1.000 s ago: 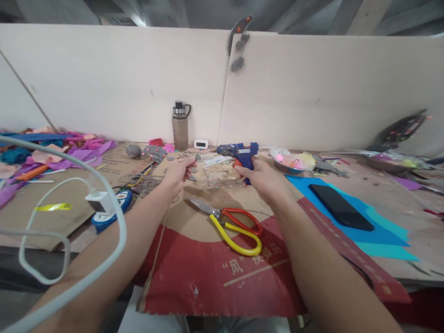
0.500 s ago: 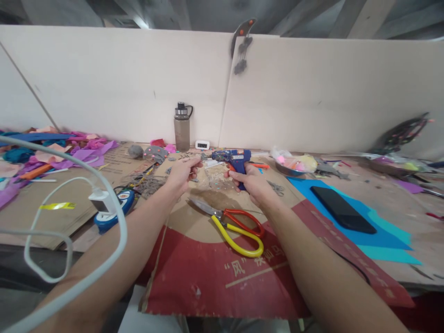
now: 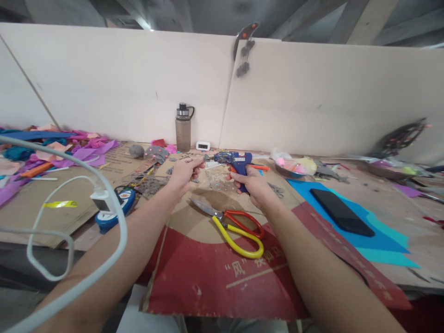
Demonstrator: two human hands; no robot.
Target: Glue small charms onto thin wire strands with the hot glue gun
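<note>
My right hand [image 3: 252, 182] is wrapped round the handle of a blue hot glue gun [image 3: 239, 160], whose nozzle points left. Just off that nozzle, my left hand [image 3: 187, 173] pinches a small grey piece [image 3: 207, 158] between thumb and fingertips; its kind is too small to make out. The nozzle tip is at or very near this piece, and I cannot tell whether they touch. Below both hands, scissors [image 3: 222, 217] with one red and one yellow handle lie on the cardboard [image 3: 194, 277], blades toward the upper left.
A bottle [image 3: 183, 129] and a small white digital display [image 3: 203, 146] stand by the back panel. On the left are a blue power strip [image 3: 114, 212], a looping white cable [image 3: 121, 222] and coloured scraps [image 3: 69, 148]. A black phone [image 3: 342, 212] lies on blue sheets at right.
The view has shifted slightly. Both hands keep nearly the same pose, with the glue gun still level and its nozzle close to the small grey piece.
</note>
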